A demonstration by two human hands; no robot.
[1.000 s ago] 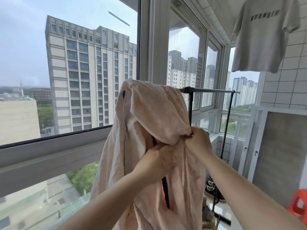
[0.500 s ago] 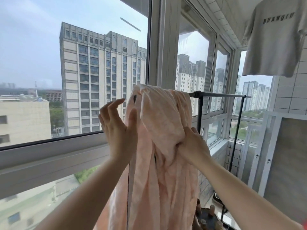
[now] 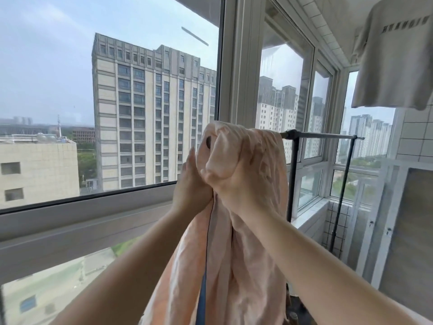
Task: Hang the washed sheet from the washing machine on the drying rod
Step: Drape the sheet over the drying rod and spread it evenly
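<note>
On rod [image 3: 328, 136], in R hand [image 3: 236, 192]: sheet [image 3: 255, 266]

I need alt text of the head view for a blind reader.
A pale pink sheet hangs over the end of a black drying rod beside large windows. The right hand grips a bunched fold of it; the left hand lies flat against its side. A pale T-shirt hangs above.

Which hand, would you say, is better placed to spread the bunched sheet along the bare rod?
Probably the right hand: it grips a fold of the sheet on the side where the rod runs bare; the left hand touches the opposite edge.
</note>
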